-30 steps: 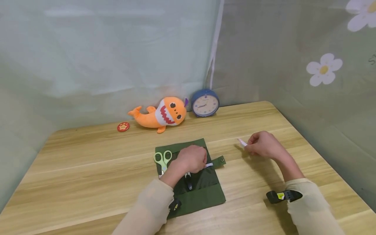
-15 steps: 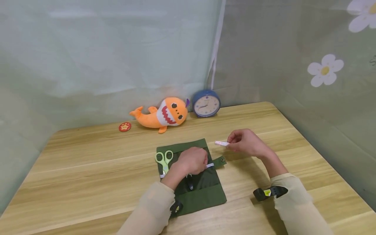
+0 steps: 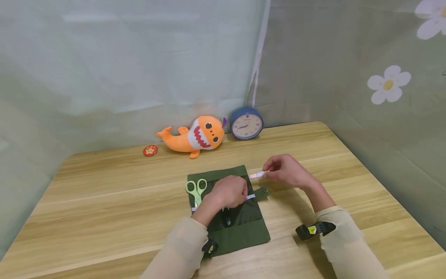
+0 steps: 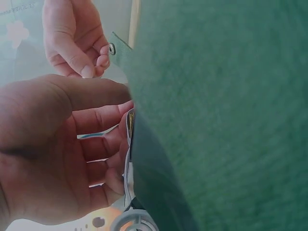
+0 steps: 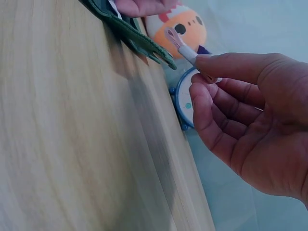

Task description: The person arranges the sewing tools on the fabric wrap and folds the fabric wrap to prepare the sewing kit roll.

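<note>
A green cloth pouch lies unfolded on the table, with green-handled scissors and a dark tool on it. My left hand rests over its upper part and pinches a white elastic band near the right edge; the left wrist view shows the thumb and fingers of this hand at the band. Just right of the pouch, my right hand pinches a small pink-and-white item between thumb and fingertips. In the right wrist view the item sticks out past the thumb.
An orange shark plush and a blue clock stand at the table's back edge, by the curtain. Left of the plush lies a round red badge. A snap tab extends from the pouch's right side.
My right hand has come left with the small item, up to the pouch's right edge. My left hand has stayed in place on the pouch.
</note>
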Demonstrator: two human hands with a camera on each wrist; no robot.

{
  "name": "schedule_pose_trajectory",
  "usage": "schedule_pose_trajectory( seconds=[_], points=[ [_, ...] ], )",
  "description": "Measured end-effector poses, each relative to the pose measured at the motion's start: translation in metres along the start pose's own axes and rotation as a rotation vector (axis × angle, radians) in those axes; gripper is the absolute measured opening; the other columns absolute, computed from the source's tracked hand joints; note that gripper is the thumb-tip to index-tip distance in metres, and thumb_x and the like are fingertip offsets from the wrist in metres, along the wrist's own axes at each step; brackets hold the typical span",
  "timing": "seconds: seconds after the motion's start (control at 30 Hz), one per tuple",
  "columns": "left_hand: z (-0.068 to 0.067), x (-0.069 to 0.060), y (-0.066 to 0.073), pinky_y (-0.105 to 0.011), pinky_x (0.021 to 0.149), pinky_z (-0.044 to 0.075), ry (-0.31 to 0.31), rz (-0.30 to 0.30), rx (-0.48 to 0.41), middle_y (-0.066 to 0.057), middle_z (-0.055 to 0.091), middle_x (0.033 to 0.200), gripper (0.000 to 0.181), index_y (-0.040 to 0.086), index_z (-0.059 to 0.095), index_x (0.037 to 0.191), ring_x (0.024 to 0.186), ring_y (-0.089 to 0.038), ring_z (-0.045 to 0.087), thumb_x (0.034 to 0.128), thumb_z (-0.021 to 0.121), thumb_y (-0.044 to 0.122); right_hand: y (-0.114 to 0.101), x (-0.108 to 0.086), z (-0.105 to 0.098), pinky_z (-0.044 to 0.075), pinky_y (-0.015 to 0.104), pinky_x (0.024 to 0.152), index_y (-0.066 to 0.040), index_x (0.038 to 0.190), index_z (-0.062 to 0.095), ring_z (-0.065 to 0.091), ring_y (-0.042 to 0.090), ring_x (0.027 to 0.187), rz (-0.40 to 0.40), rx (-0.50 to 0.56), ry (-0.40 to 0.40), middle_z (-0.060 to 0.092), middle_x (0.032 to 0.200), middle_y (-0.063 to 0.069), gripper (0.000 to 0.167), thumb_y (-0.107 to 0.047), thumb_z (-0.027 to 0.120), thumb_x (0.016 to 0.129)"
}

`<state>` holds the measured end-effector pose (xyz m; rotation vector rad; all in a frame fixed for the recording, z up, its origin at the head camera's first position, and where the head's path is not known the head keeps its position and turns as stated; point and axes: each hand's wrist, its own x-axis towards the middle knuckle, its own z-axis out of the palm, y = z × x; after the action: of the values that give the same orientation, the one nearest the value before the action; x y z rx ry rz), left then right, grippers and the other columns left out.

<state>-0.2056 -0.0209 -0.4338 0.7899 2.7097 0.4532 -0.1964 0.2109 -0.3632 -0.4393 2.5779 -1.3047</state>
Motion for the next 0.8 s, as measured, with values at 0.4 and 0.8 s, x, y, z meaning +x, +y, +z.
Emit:
schedule_pose_trajectory(
  seconds=[0.4, 0.8],
  points=[
    [-0.009, -0.004, 0.008, -0.032, 0.053, 0.042, -0.005, -0.041, -0.03, 0.006, 0.054, 0.064, 0.03, 0.023, 0.06, 0.066, 0.063, -0.013, 0.054, 0.0943, 0.067, 0.018, 0.001, 0.004, 0.006, 0.055, 0.026, 0.07, 0.003, 0.112, 0.076, 0.064, 0.014, 0.081, -0.015, 0.06, -0.016, 0.076, 0.098, 0.012, 0.019, -0.006, 0.073, 0.096],
    [0.003, 0.005, -0.004, -0.034, 0.054, 0.044, -0.007, -0.018, -0.013, 0.006, 0.057, 0.068, 0.028, 0.025, 0.06, 0.069, 0.065, -0.013, 0.057, 0.0959, 0.063, 0.022, 0.002, 0.007, 0.012, 0.056, 0.027, 0.07, 0.007, 0.112, 0.068, 0.062, 0.018, 0.081, -0.038, 0.145, -0.051, 0.068, 0.095, 0.012, 0.019, -0.001, 0.071, 0.095]
  ],
)
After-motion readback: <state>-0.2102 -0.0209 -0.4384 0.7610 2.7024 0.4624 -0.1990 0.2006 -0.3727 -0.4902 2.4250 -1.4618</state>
